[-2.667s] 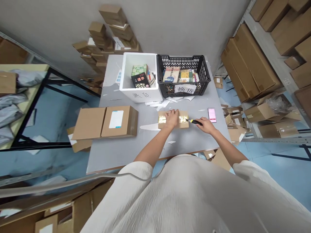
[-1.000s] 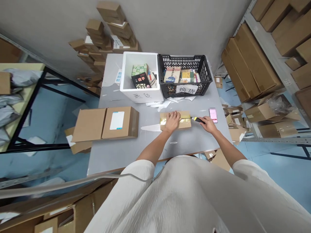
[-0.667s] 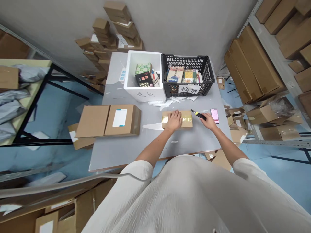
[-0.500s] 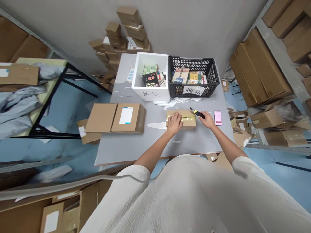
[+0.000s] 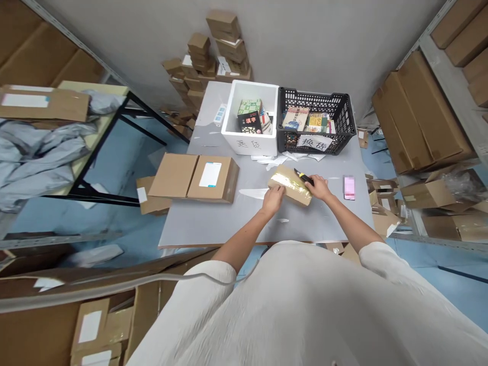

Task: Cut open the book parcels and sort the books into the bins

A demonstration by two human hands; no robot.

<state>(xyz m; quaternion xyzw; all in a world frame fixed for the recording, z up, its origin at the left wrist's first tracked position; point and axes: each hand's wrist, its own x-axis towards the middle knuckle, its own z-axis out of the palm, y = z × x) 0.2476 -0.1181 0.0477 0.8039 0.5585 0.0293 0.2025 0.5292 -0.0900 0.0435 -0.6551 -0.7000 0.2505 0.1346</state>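
Note:
A small cardboard box [image 5: 290, 183] with shiny yellowish tape along its top sits askew on the grey table [image 5: 206, 223]. At its left end, my left hand [image 5: 273, 199] has its fingers closed on the box's edge. My right hand [image 5: 318, 187] grips a black and yellow utility knife [image 5: 304, 177] and rests against the box's right end. The knife points up and to the left, over the far side of the box. Whether the blade touches the tape I cannot tell.
Behind the box stand a white foam bin [image 5: 249, 146] and a black plastic crate [image 5: 316, 140], both holding books. Two larger cartons [image 5: 209, 178] sit at the left. A phone [image 5: 348, 187] lies at the right. Paper scraps [image 5: 272, 161] lie below the bins.
The box has turned, its right end swinging nearer to me. My left hand has slid from its top to its left edge; my right hand, holding the knife, has come in against it.

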